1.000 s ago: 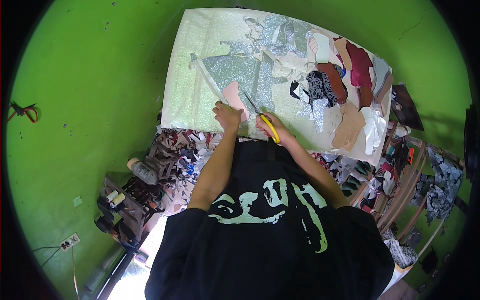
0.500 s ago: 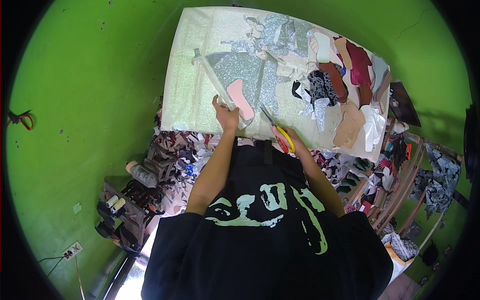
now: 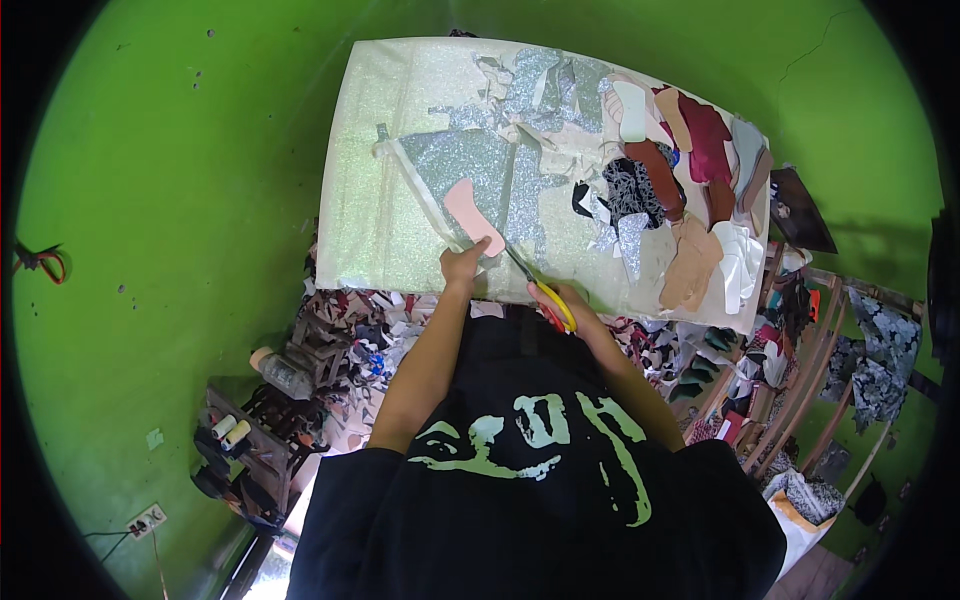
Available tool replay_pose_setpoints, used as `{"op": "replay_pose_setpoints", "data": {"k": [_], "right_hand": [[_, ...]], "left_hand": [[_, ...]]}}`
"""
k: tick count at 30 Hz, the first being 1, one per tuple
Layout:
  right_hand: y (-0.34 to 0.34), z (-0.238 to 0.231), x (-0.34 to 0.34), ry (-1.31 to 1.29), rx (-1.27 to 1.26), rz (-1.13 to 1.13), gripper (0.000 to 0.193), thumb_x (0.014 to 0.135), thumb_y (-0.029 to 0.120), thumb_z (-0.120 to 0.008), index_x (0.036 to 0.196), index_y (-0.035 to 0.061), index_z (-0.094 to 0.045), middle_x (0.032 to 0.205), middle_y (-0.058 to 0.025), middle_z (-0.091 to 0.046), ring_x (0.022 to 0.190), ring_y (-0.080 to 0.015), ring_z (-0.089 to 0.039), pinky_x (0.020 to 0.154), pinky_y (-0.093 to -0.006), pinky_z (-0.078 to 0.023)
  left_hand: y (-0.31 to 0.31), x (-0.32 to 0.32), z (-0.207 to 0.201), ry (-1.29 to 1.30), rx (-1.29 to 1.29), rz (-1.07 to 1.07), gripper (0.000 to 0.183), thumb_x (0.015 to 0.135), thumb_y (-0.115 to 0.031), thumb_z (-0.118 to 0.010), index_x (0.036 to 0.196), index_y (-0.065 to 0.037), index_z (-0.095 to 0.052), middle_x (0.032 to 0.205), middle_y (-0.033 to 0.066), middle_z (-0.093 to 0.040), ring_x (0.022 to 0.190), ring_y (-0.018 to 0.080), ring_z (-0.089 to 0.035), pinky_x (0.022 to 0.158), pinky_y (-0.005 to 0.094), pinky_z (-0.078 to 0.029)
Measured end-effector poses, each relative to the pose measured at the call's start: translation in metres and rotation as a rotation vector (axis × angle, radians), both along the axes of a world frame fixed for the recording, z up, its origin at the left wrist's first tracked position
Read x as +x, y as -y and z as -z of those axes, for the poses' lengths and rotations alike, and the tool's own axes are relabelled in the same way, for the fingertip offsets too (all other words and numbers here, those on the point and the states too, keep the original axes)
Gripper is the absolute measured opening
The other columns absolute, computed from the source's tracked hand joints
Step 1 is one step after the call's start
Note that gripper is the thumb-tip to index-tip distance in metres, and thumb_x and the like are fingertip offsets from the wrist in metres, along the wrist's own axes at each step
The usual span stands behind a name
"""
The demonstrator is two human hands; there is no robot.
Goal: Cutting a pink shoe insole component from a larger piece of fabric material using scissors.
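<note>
My left hand (image 3: 463,264) grips the lower end of a pink insole-shaped piece (image 3: 466,214), thumb on top. Beneath the piece lies silver glitter sheet material (image 3: 450,158), its left side edged by a pale strip (image 3: 422,184). In my right hand (image 3: 582,306) are scissors (image 3: 519,262) with yellow and red handles. Their blades point up and left, with the tips close to the right edge of the pink piece's lower end. Whether the blades are in the sheet, I cannot tell.
The pale table (image 3: 345,200) carries silver scraps (image 3: 550,90), maroon pieces (image 3: 705,140), a black patterned piece (image 3: 632,190) and tan pieces (image 3: 690,262) toward the right. Offcuts (image 3: 375,335) pile up below its near edge. A wooden rack (image 3: 800,365) stands at the right.
My left hand has shifted from the pale strip beside the pink piece onto that piece's lower end. The scissors have come left, closer to the piece. The whole view has shifted slightly.
</note>
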State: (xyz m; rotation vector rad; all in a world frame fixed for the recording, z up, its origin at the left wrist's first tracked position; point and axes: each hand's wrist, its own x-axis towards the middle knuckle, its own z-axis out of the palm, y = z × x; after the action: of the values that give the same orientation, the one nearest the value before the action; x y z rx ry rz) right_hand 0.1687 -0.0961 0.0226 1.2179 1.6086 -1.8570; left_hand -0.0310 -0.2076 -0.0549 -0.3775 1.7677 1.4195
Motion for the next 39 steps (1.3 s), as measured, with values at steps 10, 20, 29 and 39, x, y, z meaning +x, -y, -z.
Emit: {"op": "replay_pose_setpoints", "data": {"k": [10, 20, 29, 39], "right_hand": [[-0.012, 0.005, -0.004, -0.009, 0.052, 0.052, 0.066, 0.079, 0.071, -0.066, 0.079, 0.0056, -0.058, 0.060, -0.0013, -0.053, 0.047, -0.0110, -0.051, 0.044, -0.0261, -0.042], [-0.008, -0.008, -0.003, -0.041, -0.099, -0.051, 0.062, 0.086, 0.068, -0.060, 0.079, 0.0072, -0.056, 0.062, -0.0002, -0.051, 0.050, -0.0108, -0.051, 0.046, -0.0264, -0.042], [0.011, -0.011, -0.040, -0.029, -0.218, 0.070, 0.063, 0.088, 0.070, -0.054, 0.082, 0.0074, -0.057, 0.068, -0.0013, -0.054, 0.054, -0.0110, -0.052, 0.048, -0.0264, -0.043], [0.028, -0.010, -0.056, -0.060, -0.216, 0.122, 0.072, 0.088, 0.080, -0.040, 0.078, 0.0094, -0.054, 0.066, -0.0025, -0.053, 0.055, -0.0129, -0.053, 0.051, -0.0290, -0.045]], "left_hand": [[0.017, -0.006, -0.007, -0.098, 0.141, 0.039, 0.046, 0.079, -0.007, -0.079, 0.120, 0.004, -0.060, 0.110, 0.0155, -0.068, 0.094, 0.0230, -0.065, 0.083, 0.0347, -0.052], [0.018, -0.012, -0.015, -0.521, 0.082, 0.241, 0.078, 0.076, -0.004, -0.078, 0.145, -0.007, -0.041, 0.145, 0.0208, -0.046, 0.131, 0.0325, -0.047, 0.110, 0.0368, -0.037], [0.012, -0.015, -0.023, -0.372, 0.093, 0.333, 0.086, 0.074, 0.001, -0.075, 0.149, 0.000, -0.034, 0.145, 0.0183, -0.045, 0.128, 0.0264, -0.048, 0.105, 0.0346, -0.042], [0.006, -0.022, -0.038, -0.366, 0.020, 0.416, 0.100, 0.066, -0.003, -0.083, 0.151, -0.001, -0.029, 0.150, 0.0203, -0.041, 0.136, 0.0298, -0.042, 0.109, 0.0347, -0.038]]}}
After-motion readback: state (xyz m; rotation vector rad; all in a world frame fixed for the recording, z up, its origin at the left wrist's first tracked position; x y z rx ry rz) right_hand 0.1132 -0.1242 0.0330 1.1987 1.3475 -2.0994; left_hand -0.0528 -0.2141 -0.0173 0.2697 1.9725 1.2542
